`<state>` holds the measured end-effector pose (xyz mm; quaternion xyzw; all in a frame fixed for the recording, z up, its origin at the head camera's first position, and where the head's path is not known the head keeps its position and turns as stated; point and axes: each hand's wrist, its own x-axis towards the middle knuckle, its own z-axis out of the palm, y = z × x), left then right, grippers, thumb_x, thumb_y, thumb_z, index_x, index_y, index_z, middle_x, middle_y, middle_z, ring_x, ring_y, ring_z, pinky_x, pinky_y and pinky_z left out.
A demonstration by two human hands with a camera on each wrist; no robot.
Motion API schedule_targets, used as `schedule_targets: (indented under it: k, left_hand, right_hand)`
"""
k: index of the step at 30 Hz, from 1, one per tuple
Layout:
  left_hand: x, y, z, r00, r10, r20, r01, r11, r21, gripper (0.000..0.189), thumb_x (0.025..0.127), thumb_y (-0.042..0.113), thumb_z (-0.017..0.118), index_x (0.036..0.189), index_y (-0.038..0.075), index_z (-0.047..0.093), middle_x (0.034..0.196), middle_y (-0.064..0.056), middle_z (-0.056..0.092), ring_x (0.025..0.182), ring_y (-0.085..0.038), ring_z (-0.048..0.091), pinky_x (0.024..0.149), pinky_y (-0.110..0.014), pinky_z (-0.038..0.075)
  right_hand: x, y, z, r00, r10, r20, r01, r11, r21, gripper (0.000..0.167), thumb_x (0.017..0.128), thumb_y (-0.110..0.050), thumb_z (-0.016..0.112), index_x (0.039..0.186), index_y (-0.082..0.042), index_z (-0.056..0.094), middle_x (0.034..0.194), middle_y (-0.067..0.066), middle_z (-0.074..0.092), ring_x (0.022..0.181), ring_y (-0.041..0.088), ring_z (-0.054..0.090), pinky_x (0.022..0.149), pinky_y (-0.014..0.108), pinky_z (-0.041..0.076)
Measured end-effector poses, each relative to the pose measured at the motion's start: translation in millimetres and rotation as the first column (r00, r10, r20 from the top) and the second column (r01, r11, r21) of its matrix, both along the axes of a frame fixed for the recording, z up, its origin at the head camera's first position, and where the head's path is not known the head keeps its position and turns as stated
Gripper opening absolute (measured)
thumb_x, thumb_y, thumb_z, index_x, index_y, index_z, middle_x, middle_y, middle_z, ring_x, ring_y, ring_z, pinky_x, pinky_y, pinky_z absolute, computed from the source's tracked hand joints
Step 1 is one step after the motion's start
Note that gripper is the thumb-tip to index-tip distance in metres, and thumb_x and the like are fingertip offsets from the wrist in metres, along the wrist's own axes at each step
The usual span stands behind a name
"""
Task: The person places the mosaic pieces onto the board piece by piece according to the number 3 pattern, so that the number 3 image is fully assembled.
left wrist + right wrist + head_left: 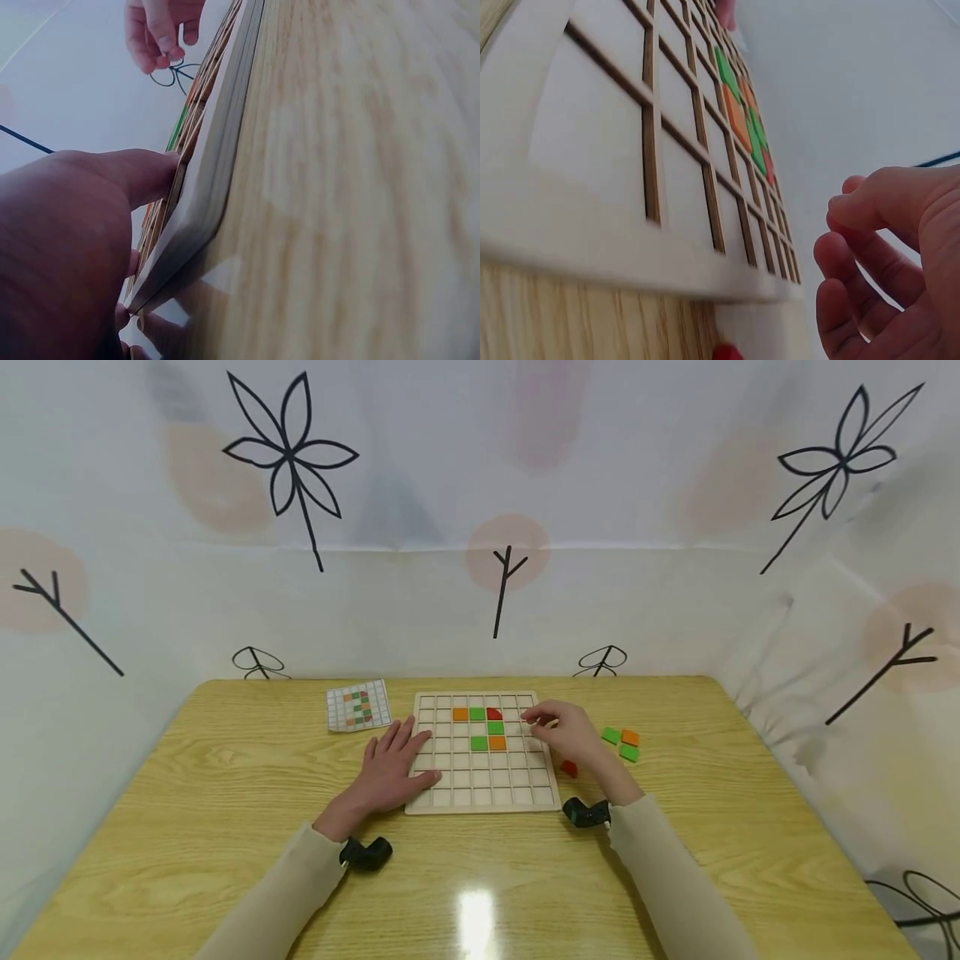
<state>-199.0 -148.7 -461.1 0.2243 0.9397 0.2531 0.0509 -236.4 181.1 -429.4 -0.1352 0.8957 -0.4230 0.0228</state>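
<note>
My left hand (386,774) lies with spread fingers over the left edge of a wooden grid board (461,797); its thumb (154,174) reaches onto the rim. Above the board's right edge hovers my right hand (573,731), fingers loosely bent, thumb tip near the index finger, and no piece shows between them. Set in the grid are an orange tile (460,715), a green tile (477,713) and a red tile with a rounded corner (493,714) in one row. Under them sit another green tile (495,727), then a green and an orange tile (497,743).
A printed pattern card (358,707) with coloured squares lies left of the board. To the right are loose green tiles (629,752) and an orange tile (630,737). A red piece (569,768) lies close to the board's right edge. A patterned cloth hangs behind the wooden table (225,793).
</note>
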Motion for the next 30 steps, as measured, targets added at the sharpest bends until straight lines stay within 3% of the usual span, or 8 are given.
schedule_targets:
  k: [13, 19, 26, 30]
  left_hand:
    - [-1.3, 0.2, 0.5, 1.0, -0.005, -0.001, 0.005, 1.0, -0.018, 0.071, 0.099, 0.047, 0.057, 0.157, 0.012, 0.033, 0.166, -0.016, 0.007, 0.151, -0.039, 0.001, 0.112, -0.068, 0.002]
    - [-0.8, 0.6, 0.6, 1.0, -0.008, -0.003, 0.008, 1.0, -0.014, 0.071, 0.099, 0.046, 0.057, 0.156, 0.011, 0.033, 0.165, -0.017, 0.008, 0.151, -0.039, 0.001, 0.112, -0.068, 0.002]
    - [-0.5, 0.3, -0.4, 1.0, -0.006, -0.01, 0.006, 1.0, -0.013, 0.071, 0.099, 0.047, 0.057, 0.156, 0.011, 0.034, 0.165, -0.016, 0.009, 0.151, -0.04, 0.002, 0.112, -0.067, 0.003]
    - [-0.2, -0.1, -0.4, 1.0, -0.004, -0.008, 0.004, 1.0, -0.014, 0.071, 0.099, 0.047, 0.057, 0.156, 0.011, 0.034, 0.166, -0.016, 0.008, 0.151, -0.039, 0.002, 0.112, -0.067, 0.003]
  right_hand:
    - [11.8, 48, -9.0, 0.996, -0.04, -0.083, 0.041, 0.999, 0.005, 0.021, 0.093, 0.0, 0.065, 0.113, 0.002, 0.071, 0.109, 0.015, 0.068, 0.098, 0.03, 0.062, 0.083, 0.045, 0.053]
    - [20.5, 71, -11.2, 0.99, -0.1, -0.103, 0.109, 0.991, 0.078, 0.02, 0.094, -0.004, 0.066, 0.114, 0.0, 0.072, 0.11, 0.014, 0.067, 0.096, 0.029, 0.062, 0.075, 0.038, 0.052]
    - [32.2, 99, -7.4, 0.985, -0.128, -0.118, 0.143, 0.981, 0.131, 0.021, 0.094, -0.003, 0.066, 0.114, 0.0, 0.071, 0.114, 0.017, 0.066, 0.097, 0.032, 0.062, 0.077, 0.041, 0.051]
    - [39.2, 114, -6.1, 0.984, -0.134, -0.121, 0.153, 0.975, 0.159, 0.021, 0.093, -0.003, 0.067, 0.114, 0.001, 0.071, 0.108, 0.016, 0.065, 0.095, 0.031, 0.062, 0.07, 0.033, 0.053]
